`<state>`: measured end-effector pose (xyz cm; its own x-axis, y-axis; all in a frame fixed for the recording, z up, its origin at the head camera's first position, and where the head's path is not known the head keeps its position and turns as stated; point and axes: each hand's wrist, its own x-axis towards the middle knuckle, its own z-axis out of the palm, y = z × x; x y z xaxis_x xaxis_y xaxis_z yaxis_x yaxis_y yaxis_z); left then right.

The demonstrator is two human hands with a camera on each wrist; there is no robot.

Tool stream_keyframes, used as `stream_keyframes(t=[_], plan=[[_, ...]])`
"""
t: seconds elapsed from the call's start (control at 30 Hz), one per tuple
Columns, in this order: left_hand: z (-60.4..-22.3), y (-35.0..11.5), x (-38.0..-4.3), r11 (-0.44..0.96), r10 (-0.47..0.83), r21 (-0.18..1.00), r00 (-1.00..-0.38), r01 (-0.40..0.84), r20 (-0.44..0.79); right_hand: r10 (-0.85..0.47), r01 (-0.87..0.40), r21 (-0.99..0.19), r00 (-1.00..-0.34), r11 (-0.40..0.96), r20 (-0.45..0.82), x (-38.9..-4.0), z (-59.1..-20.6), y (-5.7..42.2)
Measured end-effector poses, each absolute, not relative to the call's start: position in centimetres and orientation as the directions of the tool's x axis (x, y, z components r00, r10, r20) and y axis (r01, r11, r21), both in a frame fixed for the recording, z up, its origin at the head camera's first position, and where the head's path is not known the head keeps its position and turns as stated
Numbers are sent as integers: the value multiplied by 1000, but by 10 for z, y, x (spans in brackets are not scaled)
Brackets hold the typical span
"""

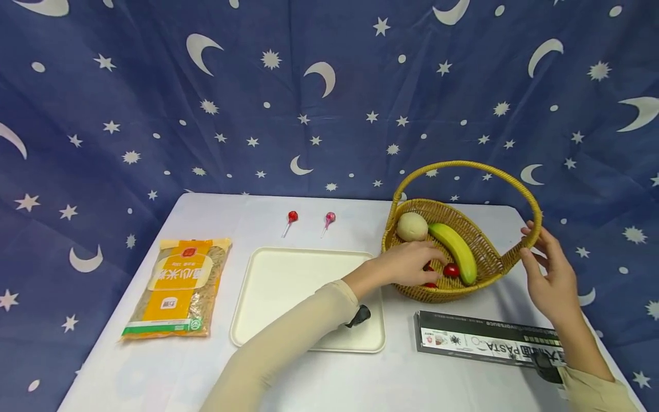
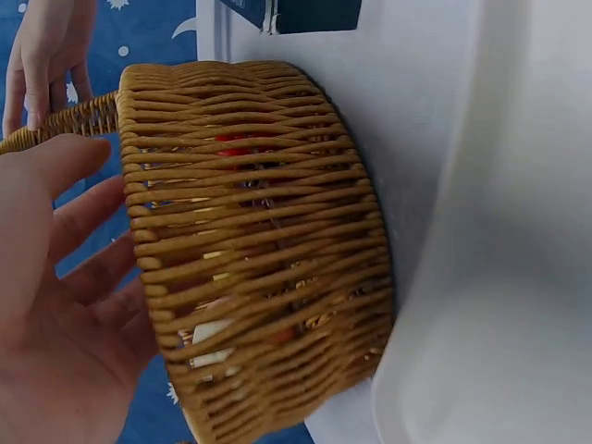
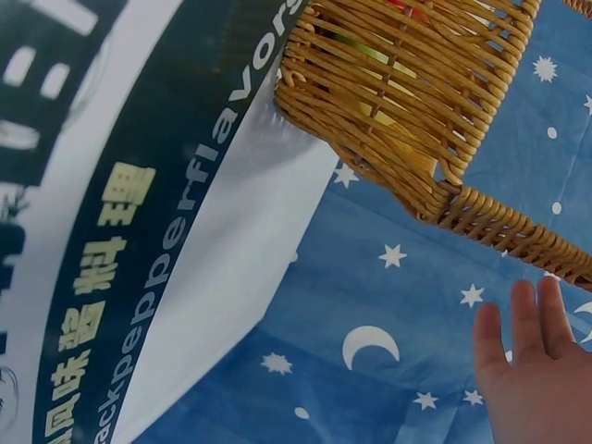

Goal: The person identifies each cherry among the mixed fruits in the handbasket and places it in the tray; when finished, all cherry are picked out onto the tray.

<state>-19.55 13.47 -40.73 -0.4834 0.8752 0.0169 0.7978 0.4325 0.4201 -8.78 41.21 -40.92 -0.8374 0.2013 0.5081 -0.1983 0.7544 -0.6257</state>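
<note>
A wicker basket (image 1: 443, 294) with a tall arched handle stands at the back right of the table. Inside lie a pale round item (image 1: 412, 227), a yellow-green banana (image 1: 458, 250) and a small shiny red fruit (image 1: 451, 270). My left hand (image 1: 414, 263) reaches over the basket's near rim, fingers loosely bent; more red shows partly hidden by its fingertips. In the left wrist view, no object shows in the left hand (image 2: 69, 287). My right hand (image 1: 553, 280) is at the handle's right side, thumb and fingers around it; the right wrist view shows its fingers (image 3: 527, 319) fairly straight.
A cream tray (image 1: 268, 297) lies in the middle, under my left forearm. Two lollipops (image 1: 292, 217) lie behind it. A yellow bag of grain-like food (image 1: 177, 289) is at left. A black pasta box (image 1: 484, 337) lies before the basket, beneath my right wrist. A starry blue cloth (image 1: 309, 114) hangs behind.
</note>
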Motion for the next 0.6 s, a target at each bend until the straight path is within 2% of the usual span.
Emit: stream_keyframes(t=[0.6], plan=[[-421, 167, -208, 520, 826, 497, -557, 695, -84, 227, -149, -630, -849, 762, 476, -88, -412, 413]])
